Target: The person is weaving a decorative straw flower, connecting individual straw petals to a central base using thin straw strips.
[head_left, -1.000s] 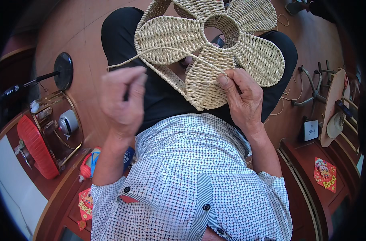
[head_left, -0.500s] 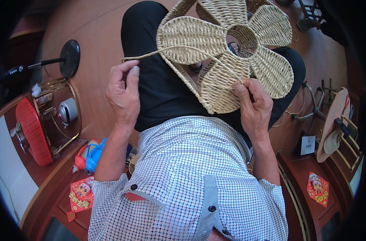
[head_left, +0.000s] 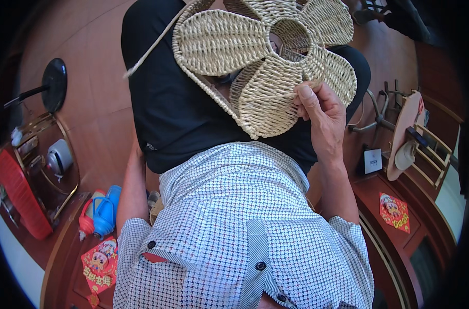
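A woven straw piece shaped like a flower point(head_left: 221, 44), with broad petals around a round central hole and a rim behind them, rests across my black-trousered thighs. My right hand point(head_left: 322, 105) is closed at the side of the lower petal, thumb and forefinger pinched. A thin strand of straw cord point(head_left: 270, 97) crosses that petal to the fingertips; the exact grip is partly hidden. At the upper left, a loose length of cord point(head_left: 154, 46) hangs past the rim, over my thigh. My left forearm point(head_left: 134, 177) drops beside my left thigh, and that hand is hidden behind it.
At left are a black round stand base point(head_left: 55, 85), a red cover point(head_left: 23, 195), a grey pot-like appliance point(head_left: 60, 156) and a blue bottle point(head_left: 106, 211). Metal chair legs point(head_left: 381, 110) and a round board point(head_left: 404, 134) stand at right. Another person's dark-clothed leg point(head_left: 407, 23) shows top right.
My left hand has let go of the cord and dropped out of sight beside my thigh. The cord's free end now hangs left. The view has shifted, and my right hand stays at the lower petal.
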Available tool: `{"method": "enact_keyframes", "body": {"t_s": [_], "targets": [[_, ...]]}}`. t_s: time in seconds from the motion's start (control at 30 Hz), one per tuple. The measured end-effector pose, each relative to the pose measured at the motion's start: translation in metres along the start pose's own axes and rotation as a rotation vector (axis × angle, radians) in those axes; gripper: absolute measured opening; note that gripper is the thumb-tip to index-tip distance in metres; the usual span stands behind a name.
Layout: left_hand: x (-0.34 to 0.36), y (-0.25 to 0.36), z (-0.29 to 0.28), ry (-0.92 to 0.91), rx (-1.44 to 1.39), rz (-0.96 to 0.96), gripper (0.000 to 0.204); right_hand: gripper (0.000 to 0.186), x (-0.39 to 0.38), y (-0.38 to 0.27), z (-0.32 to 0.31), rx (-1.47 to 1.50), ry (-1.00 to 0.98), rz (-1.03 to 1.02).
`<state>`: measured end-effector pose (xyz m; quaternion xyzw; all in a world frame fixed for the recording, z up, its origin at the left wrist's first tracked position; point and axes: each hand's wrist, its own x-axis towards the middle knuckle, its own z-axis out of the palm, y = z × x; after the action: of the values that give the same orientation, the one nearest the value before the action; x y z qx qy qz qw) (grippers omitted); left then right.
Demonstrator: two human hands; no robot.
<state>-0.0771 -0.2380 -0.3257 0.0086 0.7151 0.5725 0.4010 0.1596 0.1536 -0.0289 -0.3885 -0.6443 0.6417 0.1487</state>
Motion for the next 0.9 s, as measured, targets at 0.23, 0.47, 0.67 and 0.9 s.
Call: {"method": "enact_keyframes", "body": {"t_s": [0.23, 0.47, 0.67, 0.9], "targets": [[0.011, -0.126, -0.003, 0.005, 0.017, -0.178, 0.017, 0.02, -0.005, 0.0, -0.004, -0.122, 0.09, 0.014], [0.002, -0.212, 0.0, 0.329, 0.178, -0.316, 0.013, 0.017, -0.001, 0.01, -0.029, -0.123, 0.096, 0.089], [-0.005, -0.174, 0.067, 0.442, 0.141, -0.491, 0.021, 0.018, 0.004, 0.007, -0.049, -0.12, 0.016, 0.123], [0.008, -0.26, 0.073, 0.408, 0.675, -0.36, 0.038, 0.015, 0.0, -0.009, -0.04, -0.136, 0.027, 0.212]]}}
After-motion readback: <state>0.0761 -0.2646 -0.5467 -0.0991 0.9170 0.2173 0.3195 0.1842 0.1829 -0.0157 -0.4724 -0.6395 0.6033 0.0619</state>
